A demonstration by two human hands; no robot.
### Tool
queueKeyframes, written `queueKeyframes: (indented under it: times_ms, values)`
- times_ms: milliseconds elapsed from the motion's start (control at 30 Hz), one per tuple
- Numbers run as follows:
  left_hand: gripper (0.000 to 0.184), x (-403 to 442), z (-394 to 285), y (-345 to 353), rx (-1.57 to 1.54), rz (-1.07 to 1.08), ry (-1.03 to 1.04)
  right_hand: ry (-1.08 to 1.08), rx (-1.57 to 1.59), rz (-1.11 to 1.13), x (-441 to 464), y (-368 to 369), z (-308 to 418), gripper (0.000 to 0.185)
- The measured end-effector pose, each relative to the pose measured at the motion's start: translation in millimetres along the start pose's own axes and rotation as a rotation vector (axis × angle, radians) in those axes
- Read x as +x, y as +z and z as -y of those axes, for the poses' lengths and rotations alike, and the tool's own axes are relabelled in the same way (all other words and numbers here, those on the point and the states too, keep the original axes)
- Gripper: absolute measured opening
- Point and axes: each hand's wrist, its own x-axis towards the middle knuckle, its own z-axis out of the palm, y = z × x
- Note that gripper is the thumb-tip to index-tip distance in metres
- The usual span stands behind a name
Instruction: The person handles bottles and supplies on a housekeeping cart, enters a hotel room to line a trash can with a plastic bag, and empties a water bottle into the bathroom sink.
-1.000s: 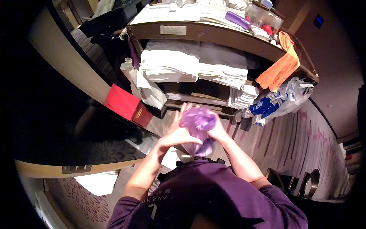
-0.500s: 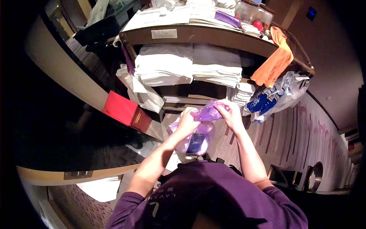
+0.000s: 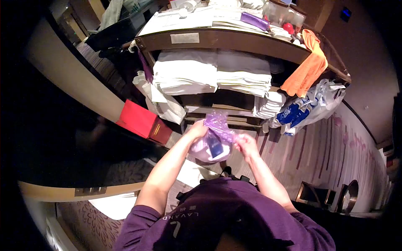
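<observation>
A purple see-through plastic bag hangs between my hands, in front of my body. Inside it shows a dark blue item, with pale contents around it that I cannot make out. My left hand is closed on the gathered neck of the bag. On the other side, my right hand pinches the bag's loose edge and draws it out sideways. The bag's crumpled top stands up above my left hand.
Ahead is a brown cart with stacked white towels on its shelf. An orange cloth and a blue-and-white plastic bag hang at its right. A red box stands at left, near a white bag.
My right hand has moved down and slightly left, pulling the bag's edge lower. The bag's top now spreads upward above my left hand, which has shifted a little left.
</observation>
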Motion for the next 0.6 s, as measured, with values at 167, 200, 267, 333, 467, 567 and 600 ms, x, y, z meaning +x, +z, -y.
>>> queueKeyframes:
  times_ms: [167,200,267,333,467,567,600]
  values:
    - [0.035,22.8,27.4,39.6,0.231,-0.037,-0.186,0.551,0.622,0.117,-59.1,77.0,-21.7,0.011]
    - [0.032,9.4,2.3,49.2,0.498,-0.019,-0.158,0.538,0.696,0.169,-64.3,91.3,-14.2,0.014]
    - [0.026,-20.2,-37.2,67.2,0.873,-0.065,-0.07,0.411,0.792,0.308,-40.8,111.8,-21.3,0.021]
    - [0.02,-43.4,-31.0,83.8,1.297,-0.367,0.204,0.281,0.836,0.409,-11.5,120.1,-33.3,0.029]
    - [0.019,-79.9,-71.4,58.7,1.074,-0.345,0.185,0.128,0.834,0.5,8.8,121.9,-50.3,0.045]
    - [0.02,-81.4,-46.1,58.0,0.851,-0.253,0.053,0.095,0.84,0.512,11.9,121.7,-62.4,0.056]
    - [0.022,-83.0,-43.1,55.5,0.818,-0.273,0.107,0.096,0.849,0.499,14.5,121.5,-68.1,0.06]
